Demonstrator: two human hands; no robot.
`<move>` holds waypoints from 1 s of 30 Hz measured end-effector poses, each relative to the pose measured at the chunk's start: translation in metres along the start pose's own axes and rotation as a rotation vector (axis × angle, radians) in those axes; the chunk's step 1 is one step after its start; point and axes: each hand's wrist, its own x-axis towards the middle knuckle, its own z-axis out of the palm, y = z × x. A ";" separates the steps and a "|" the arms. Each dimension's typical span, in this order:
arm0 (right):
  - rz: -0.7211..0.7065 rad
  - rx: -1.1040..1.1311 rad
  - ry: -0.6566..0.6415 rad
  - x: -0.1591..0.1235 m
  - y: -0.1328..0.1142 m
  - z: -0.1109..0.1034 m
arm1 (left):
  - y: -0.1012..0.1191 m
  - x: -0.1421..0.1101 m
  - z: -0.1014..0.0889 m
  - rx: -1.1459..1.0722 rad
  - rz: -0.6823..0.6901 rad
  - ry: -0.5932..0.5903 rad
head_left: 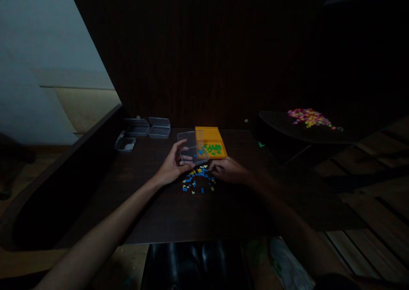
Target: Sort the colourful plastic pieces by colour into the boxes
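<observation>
Clear plastic box point(195, 146), one, pinched in the left hand point(173, 165); one orange tray point(211, 135); right hand point(229, 170) curled, hold unclear.

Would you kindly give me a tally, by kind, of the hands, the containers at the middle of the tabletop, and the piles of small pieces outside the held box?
Hands: 2 (left hand, right hand)
Containers: 2 (clear hinged box, orange tray)
Piles: 3 (green pieces, blue and yellow pieces, pink and yellow pieces)
Total: 7
</observation>
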 end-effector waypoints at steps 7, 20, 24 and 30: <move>-0.063 0.127 -0.140 -0.003 0.007 -0.005 | -0.001 0.000 0.000 0.004 0.006 -0.012; -0.082 0.064 -0.078 0.001 0.011 0.003 | -0.001 0.001 -0.001 0.009 0.006 -0.019; -0.095 0.092 -0.066 0.002 0.013 0.006 | 0.000 0.000 0.000 0.013 0.006 -0.019; -0.113 0.097 -0.047 0.002 0.013 0.009 | -0.001 0.000 0.000 0.005 0.006 -0.014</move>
